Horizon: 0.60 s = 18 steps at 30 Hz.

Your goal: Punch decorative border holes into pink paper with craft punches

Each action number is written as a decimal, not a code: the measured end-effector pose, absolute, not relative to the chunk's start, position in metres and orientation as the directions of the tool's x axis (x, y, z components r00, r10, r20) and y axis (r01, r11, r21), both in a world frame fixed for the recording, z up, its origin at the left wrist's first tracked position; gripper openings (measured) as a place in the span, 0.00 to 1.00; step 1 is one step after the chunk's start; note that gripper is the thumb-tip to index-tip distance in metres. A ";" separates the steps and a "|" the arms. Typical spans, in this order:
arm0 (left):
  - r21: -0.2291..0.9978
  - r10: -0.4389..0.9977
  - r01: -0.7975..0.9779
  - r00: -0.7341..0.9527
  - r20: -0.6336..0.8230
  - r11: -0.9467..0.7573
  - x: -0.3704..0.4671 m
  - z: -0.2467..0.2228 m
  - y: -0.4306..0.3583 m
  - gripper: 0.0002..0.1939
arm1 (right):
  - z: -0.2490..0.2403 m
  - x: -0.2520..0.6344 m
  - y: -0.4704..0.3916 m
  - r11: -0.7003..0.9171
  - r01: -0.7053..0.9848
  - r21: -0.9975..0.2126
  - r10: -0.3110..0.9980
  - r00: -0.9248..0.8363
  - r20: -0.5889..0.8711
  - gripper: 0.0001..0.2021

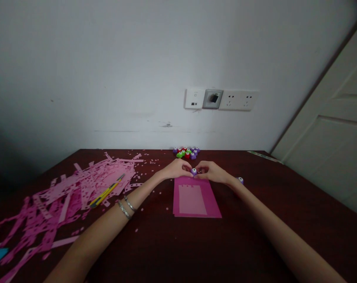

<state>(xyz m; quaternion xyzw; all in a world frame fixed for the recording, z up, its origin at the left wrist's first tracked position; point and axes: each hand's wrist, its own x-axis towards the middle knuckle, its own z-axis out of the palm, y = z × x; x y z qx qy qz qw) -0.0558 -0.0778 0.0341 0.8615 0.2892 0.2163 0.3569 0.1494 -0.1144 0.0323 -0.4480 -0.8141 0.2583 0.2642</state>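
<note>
A small purple craft punch with a white top (194, 171) is at the far edge of a dark pink sheet (212, 204). My left hand (180, 169) pinches it from the left, its fingers closed on the punch. From the right, my right hand (210, 171) grips the same punch between thumb and fingers. A smaller light pink sheet (192, 200) lies on the dark pink one, with small notches along its far edge. Whether the punch's slot holds paper is hidden.
Punched pink strips (69, 192) are heaped at the left, with a yellow cutter knife (107, 191) on them. Several coloured punches (187, 152) stand near the wall. Another punch (240, 180) sits beside my right forearm. Tiny paper bits dot the brown table (155, 243).
</note>
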 end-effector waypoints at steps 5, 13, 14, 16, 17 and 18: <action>0.634 0.632 0.403 0.754 0.179 -0.660 -0.047 0.023 -0.083 0.17 | 0.020 0.156 -0.122 0.457 0.637 -0.621 0.876 -0.445 0.188 0.12; 0.544 0.602 0.434 0.780 0.171 -0.718 -0.043 0.014 -0.083 0.14 | 0.010 0.160 -0.118 0.493 0.663 -0.563 0.859 -0.474 0.193 0.14; 0.543 0.598 0.433 0.783 0.169 -0.719 -0.043 0.014 -0.083 0.14 | 0.009 0.160 -0.118 0.497 0.667 -0.555 0.856 -0.481 0.189 0.14; 0.541 0.598 0.435 0.784 0.166 -0.720 -0.043 0.013 -0.084 0.15 | 0.009 0.160 -0.118 0.503 0.676 -0.539 0.853 -0.490 0.182 0.14; 0.541 0.600 0.437 0.783 0.166 -0.719 -0.043 0.013 -0.084 0.15 | 0.009 0.160 -0.118 0.505 0.680 -0.532 0.852 -0.493 0.179 0.14; 0.542 0.602 0.437 0.781 0.167 -0.718 -0.042 0.013 -0.085 0.15 | 0.009 0.160 -0.118 0.507 0.683 -0.526 0.851 -0.495 0.177 0.13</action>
